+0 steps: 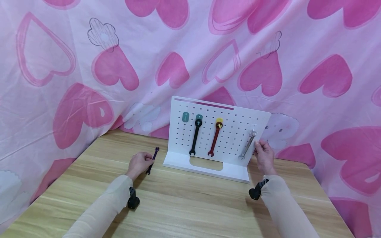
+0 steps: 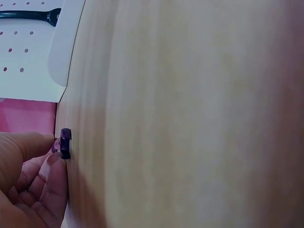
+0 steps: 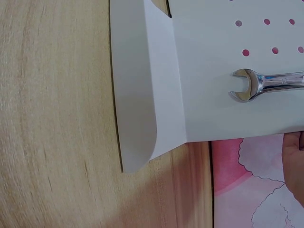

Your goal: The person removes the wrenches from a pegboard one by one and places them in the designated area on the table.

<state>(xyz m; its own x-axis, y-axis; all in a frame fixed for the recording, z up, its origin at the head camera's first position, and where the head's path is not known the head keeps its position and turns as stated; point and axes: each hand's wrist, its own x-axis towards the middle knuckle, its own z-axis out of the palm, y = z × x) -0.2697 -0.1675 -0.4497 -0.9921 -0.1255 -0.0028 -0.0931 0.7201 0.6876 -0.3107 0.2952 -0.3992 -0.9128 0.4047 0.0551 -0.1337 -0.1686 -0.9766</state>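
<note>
Between thumb and fingers, my left hand (image 1: 140, 164) pinches a small dark purple wrench (image 1: 156, 152) just left of a white pegboard stand (image 1: 233, 142). In the left wrist view the dark end of that wrench (image 2: 65, 143) shows beyond the fingertips, close to the wooden tabletop. My right hand (image 1: 265, 157) holds the right side edge of the pegboard, its fingers partly hidden behind it. On the board hang a black wrench (image 1: 195, 137), a red wrench (image 1: 215, 138) and, nearest the right hand, a silver wrench (image 1: 247, 147).
Two green hooks or tags (image 1: 185, 117) and a yellow one (image 1: 219, 120) sit on the board's upper part; the left green one carries no wrench. The board stands on a wooden table (image 1: 190, 205) before a pink heart-patterned cloth (image 1: 172, 71).
</note>
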